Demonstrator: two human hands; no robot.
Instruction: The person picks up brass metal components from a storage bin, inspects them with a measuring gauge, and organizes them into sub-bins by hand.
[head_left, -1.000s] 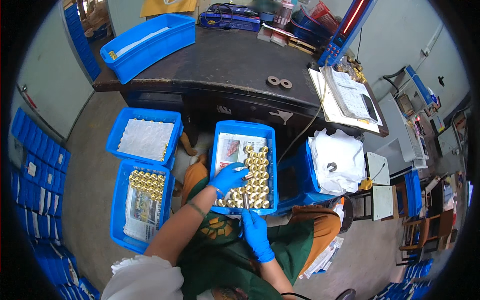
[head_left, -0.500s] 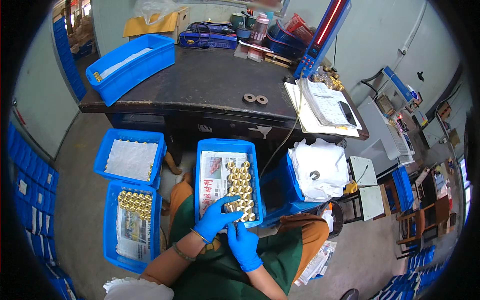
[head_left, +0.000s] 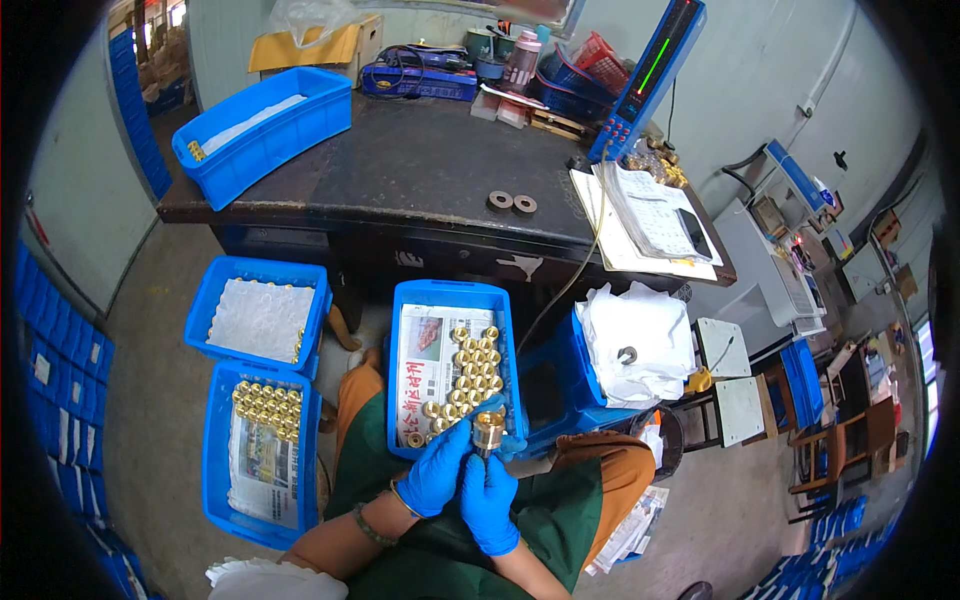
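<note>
In front of my lap, my left hand (head_left: pixel 437 474), in a blue glove, is closed around a shiny brass ring fitting (head_left: pixel 488 430), its fingers curling over the far side. The fitting stands upright on a grey metal gauge plug (head_left: pixel 484 453), which my gloved right hand (head_left: pixel 490 503) grips from below. Just beyond both hands is a blue bin (head_left: pixel 398 345) lined with newspaper. Several similar brass fittings (head_left: pixel 475 370) stand on its right side and near end, partly hidden by my hands.
Left of my knees are two blue bins (head_left: pixel 212 480) (head_left: pixel 200 310) with brass fittings and paper. A dark desk (head_left: pixel 420 150) spans the far side, bearing a blue column display (head_left: pixel 650 80) lit green, two grey rings (head_left: pixel 512 203) and papers (head_left: pixel 645 215). White cloth (head_left: pixel 640 340) covers a bin at right.
The brass fitting now shows above the gauge plug between my hands. My left hand has shifted down and slightly right. The column display's light has turned from red to green and shortened.
</note>
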